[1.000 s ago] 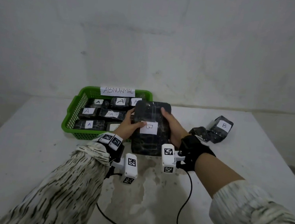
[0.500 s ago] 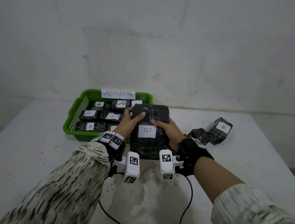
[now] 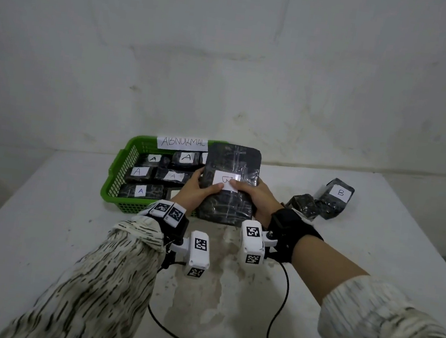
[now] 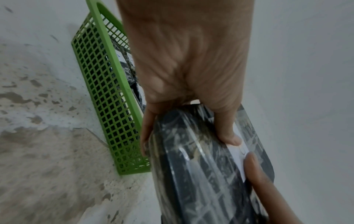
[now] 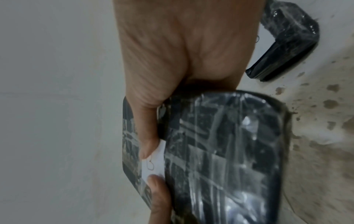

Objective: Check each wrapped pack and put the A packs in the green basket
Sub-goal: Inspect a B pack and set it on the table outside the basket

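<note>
A large black wrapped pack (image 3: 229,186) stands tilted toward me, held between both hands just right of the green basket (image 3: 122,168). Its white label (image 3: 224,181) carries a letter B, partly covered by both thumbs. My left hand (image 3: 197,189) grips the pack's left edge, thumb on the label. My right hand (image 3: 255,194) grips the right edge the same way. The left wrist view shows the pack (image 4: 201,163) beside the basket's mesh wall (image 4: 107,106); the right wrist view shows the pack (image 5: 220,151) and its label (image 5: 153,162).
The basket holds several black packs labelled A (image 3: 141,190) and bears an ABNORMAL sign (image 3: 182,143). Two more wrapped packs lie at the right, one labelled B (image 3: 337,194), one unlabelled side up (image 3: 302,205). A white wall stands behind the white, stained table (image 3: 44,218).
The pack was tipped flatter half a second ago with both hands at its top; it now stands upright again, hands lower on its sides and thumbs on the label.
</note>
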Tool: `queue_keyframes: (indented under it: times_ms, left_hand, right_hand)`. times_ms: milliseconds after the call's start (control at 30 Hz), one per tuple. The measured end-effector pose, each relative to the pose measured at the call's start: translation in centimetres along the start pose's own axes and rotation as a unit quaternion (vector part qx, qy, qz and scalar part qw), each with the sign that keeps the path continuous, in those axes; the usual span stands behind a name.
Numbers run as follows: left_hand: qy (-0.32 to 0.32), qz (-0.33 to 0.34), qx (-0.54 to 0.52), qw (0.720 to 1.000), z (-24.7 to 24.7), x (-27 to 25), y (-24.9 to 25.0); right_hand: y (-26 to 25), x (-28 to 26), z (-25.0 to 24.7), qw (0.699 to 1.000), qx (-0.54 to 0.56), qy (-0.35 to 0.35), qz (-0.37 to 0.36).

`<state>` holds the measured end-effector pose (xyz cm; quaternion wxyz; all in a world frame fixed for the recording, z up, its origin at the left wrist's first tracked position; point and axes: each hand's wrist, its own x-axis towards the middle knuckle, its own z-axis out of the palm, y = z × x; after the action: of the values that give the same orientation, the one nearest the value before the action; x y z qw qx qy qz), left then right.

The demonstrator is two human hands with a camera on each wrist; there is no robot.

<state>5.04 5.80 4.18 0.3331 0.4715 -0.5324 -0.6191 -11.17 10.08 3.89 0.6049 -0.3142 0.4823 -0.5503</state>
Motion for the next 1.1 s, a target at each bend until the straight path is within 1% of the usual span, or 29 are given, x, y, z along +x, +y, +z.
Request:
queue_keyframes:
  times_ms: [133, 233, 300, 367, 433, 500, 567, 700, 900, 1033, 1100]
  left_hand:
    - [0.02, 0.015, -0.008, 1.0, -0.2, 0.0, 0.3]
    - [0.0, 0.011, -0.025, 1.0, -0.1, -0.3, 0.5]
    - [-0.032, 0.006, -0.029, 0.999, 0.0, -0.6, 0.6]
    - [-0.048, 0.007, -0.025, 0.999, 0.0, -0.8, 0.3]
    - [-0.037, 0.01, -0.016, 0.999, -0.2, -0.6, -0.3]
    - [-0.027, 0.012, -0.015, 0.999, -0.3, -0.6, -0.4]
    - [-0.026, 0.001, -0.034, 0.999, -0.2, -1.0, 0.2]
    - [-0.053, -0.033, -0.082, 0.995, 0.1, -1.3, 0.0]
    - [-0.017, -0.03, -0.112, 0.993, 0.1, -0.7, -0.7]
    - [-0.016, -0.046, -0.133, 0.99, -0.3, -0.7, -0.5]
    - [-0.015, -0.058, -0.139, 0.989, -0.4, -0.8, -0.3]
  right_hand:
    - [0.4, -0.5, 0.0, 0.997, -0.032, -0.065, 0.02]
    - [0.6, -0.9, 0.1, 0.997, -0.041, -0.059, 0.02]
    - [0.7, -0.8, -0.1, 0.999, -0.026, -0.042, 0.015]
    - [0.8, -0.5, -0.3, 0.999, -0.01, -0.036, 0.012]
    - [0.9, -0.3, -0.4, 0.999, -0.006, -0.051, 0.013]
    - [0.9, -0.3, -0.5, 0.996, -0.011, -0.089, 0.026]
    - [0.6, -0.5, -0.7, 0.993, -0.027, -0.109, 0.032]
    - [0.2, -0.8, -1.3, 0.993, -0.057, -0.097, 0.025]
    - [0.3, -0.5, -1.0, 0.995, -0.032, -0.084, 0.04]
    - [-0.1, -0.6, -1.4, 0.995, 0.018, -0.07, 0.062]
    - [-0.1, -0.5, -1.6, 0.995, 0.019, -0.073, 0.061]
